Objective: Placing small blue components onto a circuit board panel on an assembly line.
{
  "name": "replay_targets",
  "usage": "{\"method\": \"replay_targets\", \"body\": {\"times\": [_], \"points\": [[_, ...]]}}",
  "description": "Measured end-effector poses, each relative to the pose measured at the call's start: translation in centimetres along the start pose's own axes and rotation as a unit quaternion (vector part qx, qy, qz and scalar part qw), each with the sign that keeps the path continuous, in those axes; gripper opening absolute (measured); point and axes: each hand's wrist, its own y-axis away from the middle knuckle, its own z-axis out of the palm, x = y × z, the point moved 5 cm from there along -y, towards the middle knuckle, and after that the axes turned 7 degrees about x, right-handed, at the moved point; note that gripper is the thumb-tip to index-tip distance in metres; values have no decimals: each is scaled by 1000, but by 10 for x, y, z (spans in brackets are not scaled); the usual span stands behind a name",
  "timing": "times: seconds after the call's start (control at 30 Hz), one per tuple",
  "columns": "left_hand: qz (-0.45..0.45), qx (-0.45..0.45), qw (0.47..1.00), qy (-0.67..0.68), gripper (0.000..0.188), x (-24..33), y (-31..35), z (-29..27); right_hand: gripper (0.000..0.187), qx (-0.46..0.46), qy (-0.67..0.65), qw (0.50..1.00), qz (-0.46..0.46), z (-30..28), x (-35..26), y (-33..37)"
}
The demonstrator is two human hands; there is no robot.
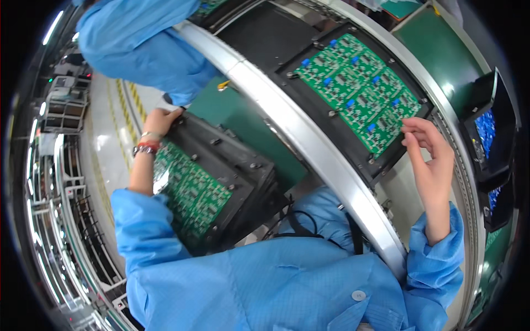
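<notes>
My left hand is closed on the far corner of a black carrier frame on my left. Green circuit boards lie in that frame, and other black frames appear stacked beneath it. Bent fingers bring my right hand over the right edge of a green circuit board panel. Its thumb and fingertips are slightly apart, with nothing visible between them. The panel sits in a second black carrier on the line, and several blue components stand on it.
A silver rail curves between the two carriers. Black bins of blue parts stand at the right, beside a green surface. Another person in a blue smock is at the upper left. Yellow-striped floor and racks lie farther left.
</notes>
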Motion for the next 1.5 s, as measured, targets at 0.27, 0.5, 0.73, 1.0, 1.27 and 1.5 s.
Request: {"method": "replay_targets", "body": {"times": [0.27,0.5,0.73,1.0,1.27,1.5], "points": [[-94,-57,994,21,51,-23,-1,-25,22,18,-19,999,-40,-12,-18,16],[-37,-29,997,68,54,-33,19,-17,20,9,-47,995,-86,-3,-30,25],[175,175,920,303,35,69,72,-111,18,4,-59,994,-93,1,-25,23],[617,98,729,281,20,278,199,-214,18,27,-181,982,-51,-36,-25,6],[921,60,354,153,36,462,325,-163,28,141,-383,906,116,-100,-48,30],[988,83,123,40,55,483,422,-90,36,263,-434,817,273,-133,-11,104]]}}
